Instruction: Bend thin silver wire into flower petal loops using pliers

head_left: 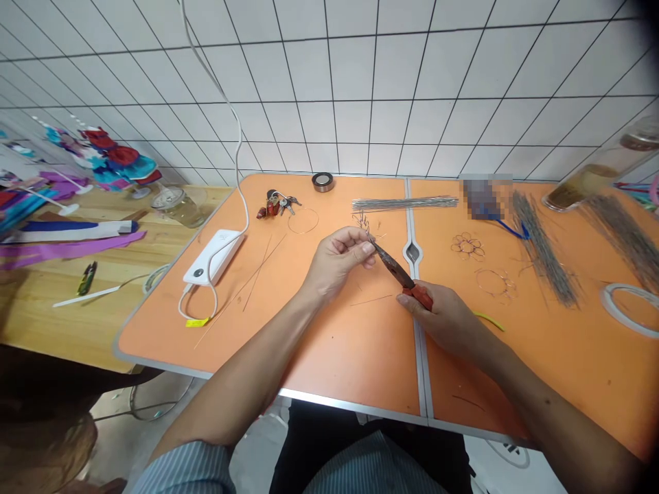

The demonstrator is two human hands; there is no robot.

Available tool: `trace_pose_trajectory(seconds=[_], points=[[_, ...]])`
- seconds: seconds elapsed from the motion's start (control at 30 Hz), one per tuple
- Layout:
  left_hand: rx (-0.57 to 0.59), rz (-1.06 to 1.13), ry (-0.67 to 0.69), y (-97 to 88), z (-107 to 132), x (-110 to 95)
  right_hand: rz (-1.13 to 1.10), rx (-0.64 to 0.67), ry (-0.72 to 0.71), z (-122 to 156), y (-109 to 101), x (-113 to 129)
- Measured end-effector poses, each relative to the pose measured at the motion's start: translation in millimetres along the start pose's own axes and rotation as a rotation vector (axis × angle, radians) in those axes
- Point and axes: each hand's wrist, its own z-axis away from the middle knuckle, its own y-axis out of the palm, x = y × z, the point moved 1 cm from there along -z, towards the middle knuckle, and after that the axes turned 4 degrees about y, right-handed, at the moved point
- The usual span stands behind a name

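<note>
My left hand (337, 257) pinches a small twisted piece of thin wire (362, 222) between thumb and fingers, above the middle of the orange folding table (329, 343). My right hand (445, 319) grips the red handles of needle-nose pliers (399, 271). The pliers' dark jaws point up and left and meet the wire right at my left fingertips. Both hands hover just above the tabletop near its centre seam.
A white power bank (213, 257) with cable, a bunch of keys (275, 204), a tape roll (322, 181), bundles of straight wires (404, 203), finished wire flowers (467, 245), loose wires and a jar (592, 184) lie around. A wooden table (62, 288) with colourful fabric stands left.
</note>
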Motion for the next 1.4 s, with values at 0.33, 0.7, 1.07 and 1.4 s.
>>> trace_pose_trajectory(seconds=[0.33, 0.7, 1.07, 1.4], points=[[-0.067, 0.054, 0.037, 2.3, 0.9, 7.2, 0.045, -0.066, 0.022, -0.8, 7.8, 3.8], [-0.102, 0.169, -0.045, 2.6, -0.6, 4.2, 0.099, -0.091, -0.068, -8.9, 6.9, 4.2], [-0.122, 0.193, -0.023, 3.4, 0.0, 5.7, 0.169, -0.158, -0.075, -5.8, 5.0, 7.5], [-0.118, 0.161, 0.02, -1.6, 0.1, 10.6, 0.089, -0.082, -0.058, -3.5, 3.5, 7.4]])
